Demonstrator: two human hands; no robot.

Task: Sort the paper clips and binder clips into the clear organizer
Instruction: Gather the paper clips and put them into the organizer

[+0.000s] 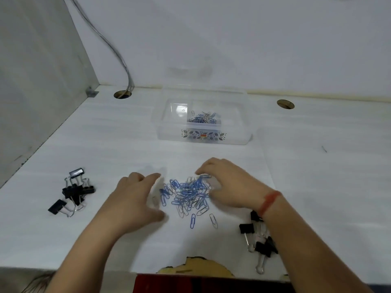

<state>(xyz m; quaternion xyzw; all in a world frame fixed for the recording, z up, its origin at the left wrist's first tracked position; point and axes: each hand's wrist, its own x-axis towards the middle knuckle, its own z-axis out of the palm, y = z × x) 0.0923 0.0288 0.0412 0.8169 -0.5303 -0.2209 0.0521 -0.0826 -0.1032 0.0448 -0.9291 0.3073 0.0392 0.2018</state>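
A heap of blue and silver paper clips (186,193) lies on a white sheet in front of me. My left hand (135,199) rests at its left side, fingers spread and empty. My right hand (228,185), with a red wrist band, curls over the heap's right side with fingertips touching the top clips. The clear organizer (203,136) stands farther back; its right compartment holds several paper clips (204,119), its left one looks empty. Black binder clips lie in one group at the left (73,192) and another at the right (257,240).
A grey side panel (38,81) walls the desk on the left. A cable (110,45) runs down into a round hole (122,94); a second hole (285,104) sits at the back right. A yellow object (194,267) pokes over the desk's front edge.
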